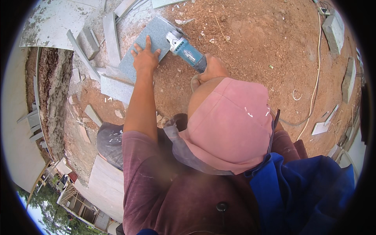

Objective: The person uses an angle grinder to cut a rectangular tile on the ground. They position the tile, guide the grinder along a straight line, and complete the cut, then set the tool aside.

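Note:
A blue-grey stone tile [157, 32] lies at a slant on top of other offcuts, in the upper middle of the head view. My left hand [145, 58] rests flat on its near part, fingers spread. In my right hand [214, 67] is a teal angle grinder [188, 53], my fingers wrapped round its rear body. The grinder's metal head [175, 38] meets the tile's right edge; I cannot make out the disc or whether it spins. Another pale grey tile piece [116, 88] sits beside my left wrist.
Long tile strips [111, 39] and broken pieces litter the ground at the left. A pale cable [316, 82] runs over the brown soil at the right, near a concrete block [333, 33] and a white-bladed tool [323, 126]. A pink cap-like cloth [231, 125] hides part of my right arm.

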Motion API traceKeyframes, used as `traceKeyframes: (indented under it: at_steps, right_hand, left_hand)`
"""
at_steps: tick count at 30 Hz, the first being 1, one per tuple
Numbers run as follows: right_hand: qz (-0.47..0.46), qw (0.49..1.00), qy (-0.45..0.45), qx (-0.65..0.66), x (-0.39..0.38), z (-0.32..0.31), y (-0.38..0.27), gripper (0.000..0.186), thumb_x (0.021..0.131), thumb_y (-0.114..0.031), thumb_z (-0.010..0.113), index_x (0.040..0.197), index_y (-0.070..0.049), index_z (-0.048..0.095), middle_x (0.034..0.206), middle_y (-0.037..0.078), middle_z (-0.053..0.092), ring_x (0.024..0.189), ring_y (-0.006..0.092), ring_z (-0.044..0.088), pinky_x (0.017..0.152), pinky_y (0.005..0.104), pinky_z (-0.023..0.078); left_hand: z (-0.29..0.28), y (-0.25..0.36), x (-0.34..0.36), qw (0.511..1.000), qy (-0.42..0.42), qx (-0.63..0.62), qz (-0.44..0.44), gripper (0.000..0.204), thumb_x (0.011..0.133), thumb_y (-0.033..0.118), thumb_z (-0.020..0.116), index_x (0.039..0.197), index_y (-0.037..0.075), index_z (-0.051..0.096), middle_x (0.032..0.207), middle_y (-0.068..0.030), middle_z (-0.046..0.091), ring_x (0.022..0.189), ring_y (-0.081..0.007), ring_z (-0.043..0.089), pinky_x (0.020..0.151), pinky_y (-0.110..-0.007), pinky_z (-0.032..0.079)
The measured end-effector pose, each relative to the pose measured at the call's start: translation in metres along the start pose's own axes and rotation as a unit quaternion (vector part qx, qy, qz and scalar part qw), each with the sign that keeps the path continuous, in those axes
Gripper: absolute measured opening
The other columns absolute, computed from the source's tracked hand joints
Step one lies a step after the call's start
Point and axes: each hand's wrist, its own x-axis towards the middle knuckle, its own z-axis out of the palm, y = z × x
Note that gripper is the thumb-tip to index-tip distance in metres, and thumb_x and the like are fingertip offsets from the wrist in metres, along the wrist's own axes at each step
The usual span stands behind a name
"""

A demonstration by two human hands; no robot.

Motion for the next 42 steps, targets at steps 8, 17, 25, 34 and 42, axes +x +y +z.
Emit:
traceKeyframes:
  at_steps: [8, 17, 25, 34, 42]
  right_hand:
    - [-0.011, 1.000, 0.009, -0.001, 0.005, 0.010, 0.012, 0.057, 0.063, -0.021, 0.093, 0.110, -0.002, 0.068, 0.099, 0.024, 0.074, 0.104, 0.0415, 0.073, 0.088, 0.0489, 0.056]
    - [-0.001, 0.999, 0.042, -0.013, -0.003, 0.017, 0.016, 0.053, 0.064, -0.021, 0.091, 0.108, -0.003, 0.068, 0.096, 0.024, 0.073, 0.101, 0.0423, 0.072, 0.089, 0.0494, 0.056]
    - [-0.013, 1.000, 0.009, -0.020, -0.003, 0.011, 0.013, 0.047, 0.066, -0.017, 0.088, 0.107, -0.003, 0.069, 0.096, 0.024, 0.074, 0.099, 0.0417, 0.073, 0.088, 0.0483, 0.056]
    - [-0.064, 0.998, 0.002, -0.020, 0.033, 0.019, -0.005, 0.053, 0.068, -0.020, 0.085, 0.112, 0.002, 0.066, 0.099, 0.025, 0.074, 0.096, 0.0422, 0.074, 0.086, 0.0481, 0.057]
    - [-0.078, 0.996, -0.022, -0.046, 0.063, 0.019, -0.037, 0.049, 0.074, -0.017, 0.077, 0.115, 0.003, 0.063, 0.107, 0.027, 0.073, 0.105, 0.0436, 0.072, 0.093, 0.0496, 0.057]
  left_hand:
    - [-0.001, 0.000, -0.001, 1.000, 0.000, 0.001, 0.000, 0.081, 0.100, 0.056, 0.064, 0.167, 0.047, 0.020, 0.176, -0.0193, 0.017, 0.160, -0.0455, 0.020, 0.120, -0.055, 0.042]
    - [0.002, -0.002, 0.000, 1.000, -0.001, -0.005, -0.003, 0.081, 0.100, 0.055, 0.064, 0.167, 0.046, 0.021, 0.176, -0.0201, 0.016, 0.160, -0.0468, 0.019, 0.118, -0.057, 0.043]
    - [0.010, -0.008, 0.004, 1.000, 0.013, -0.022, 0.004, 0.081, 0.099, 0.056, 0.065, 0.167, 0.046, 0.023, 0.175, -0.0222, 0.019, 0.158, -0.0496, 0.024, 0.119, -0.060, 0.040]
    - [0.001, -0.004, -0.002, 1.000, 0.003, -0.022, -0.005, 0.080, 0.099, 0.055, 0.064, 0.167, 0.046, 0.023, 0.175, -0.0213, 0.018, 0.158, -0.0486, 0.023, 0.118, -0.061, 0.041]
    - [0.000, -0.006, -0.001, 1.000, 0.002, -0.013, -0.004, 0.081, 0.099, 0.056, 0.064, 0.167, 0.046, 0.022, 0.175, -0.0226, 0.019, 0.158, -0.0504, 0.023, 0.118, -0.058, 0.043]
